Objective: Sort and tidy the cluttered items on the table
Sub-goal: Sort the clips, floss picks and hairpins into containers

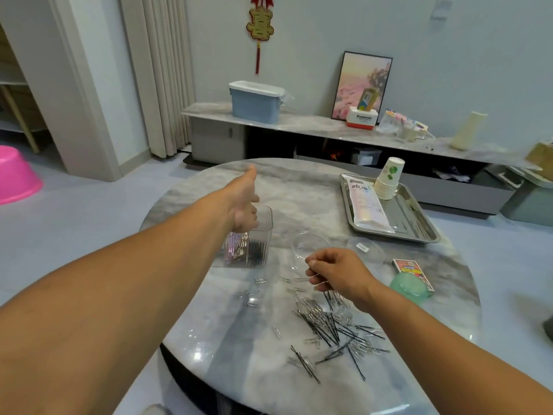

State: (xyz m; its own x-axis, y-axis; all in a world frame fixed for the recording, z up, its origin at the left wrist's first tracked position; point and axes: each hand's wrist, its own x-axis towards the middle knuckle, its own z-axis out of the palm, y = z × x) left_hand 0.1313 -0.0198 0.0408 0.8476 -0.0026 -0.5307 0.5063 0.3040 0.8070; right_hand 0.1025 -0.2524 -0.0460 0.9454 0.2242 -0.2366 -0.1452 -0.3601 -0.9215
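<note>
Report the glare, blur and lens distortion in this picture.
Head view: bright ceiling-light glare on the glossy marble table near its front edge; wide-angle stretch enlarges both forearms toward the corners; the left hand looks slightly soft; the clear square box shows faint reflections.

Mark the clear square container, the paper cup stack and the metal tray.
clear square container (260,250), head view, front wall
paper cup stack (389,179), head view, side of the stack
metal tray (419,226), head view, bare floor

Left hand extended, thumb up, right hand fingers pinched
</note>
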